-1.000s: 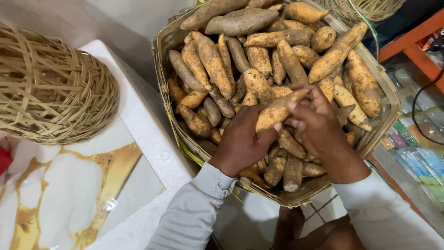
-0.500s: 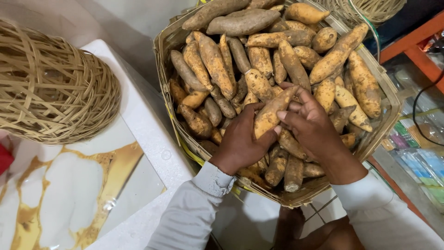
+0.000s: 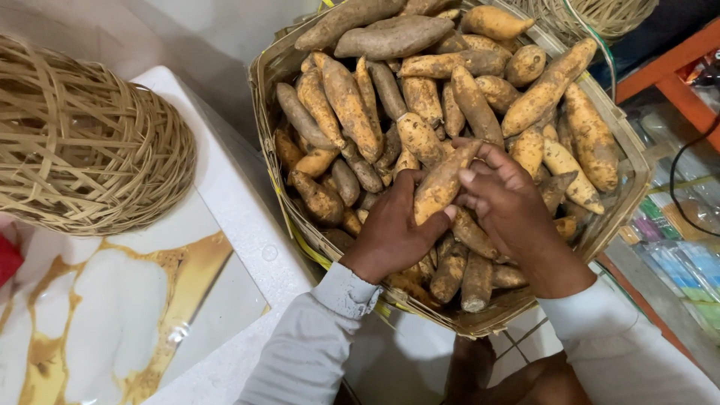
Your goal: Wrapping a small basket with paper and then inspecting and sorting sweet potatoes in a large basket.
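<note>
— Fingers (image 3: pixel 420 225) of the left hand (image 3: pixel 394 232) are wrapped round one sweet potato (image 3: pixel 442 180), see, from the head camera?

— Yes, and the right hand (image 3: pixel 510 210) pinches that same tuber from the other side. It sits tilted, just above the heap in the woven basket (image 3: pixel 264 112).

— What's beside them?

— An empty wicker basket (image 3: pixel 82 142) lying on the white desk (image 3: pixel 225 195), apart from the full one.

Flat packets in clear plastic wrap (image 3: pixel 675 259), printed in blue, green, pink and yellow, lie in a row on the shelf at the right edge, below the orange frame (image 3: pixel 675 75). Details are blurred.
</note>
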